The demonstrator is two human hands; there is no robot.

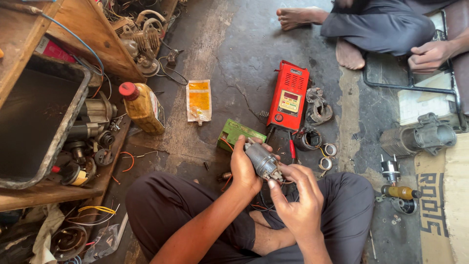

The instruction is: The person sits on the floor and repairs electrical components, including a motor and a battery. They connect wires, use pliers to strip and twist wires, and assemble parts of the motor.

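Left hand (244, 168) clenched around the grey cylindrical motor part (261, 160), held above the lap, over the near edge of the floor. Right hand (299, 200) grasping nothing whole, fingertips pinching at the wired lower end of that part, thumb and forefinger just touching it. Thin red and orange wires (259, 205) trailing from there down across the crossed legs; likely to snag or tear loose if tugged by a sliding grip. Heavy-looking part, oily surroundings: risk of slipping from the left hand onto the shins or the cracked concrete floor (234, 58). Just beyond the knuckles, a green box (234, 132) and a red meter (289, 95) with its leads; a dropped part could knock either. Small rings of tape and coils (326, 156) beside the right knee, easy to scatter. Farther left, a yellow oil bottle (144, 107), upright, near a shelf of greasy spares. At the far edge, another person's hand (430, 55) and bare feet, well apart.
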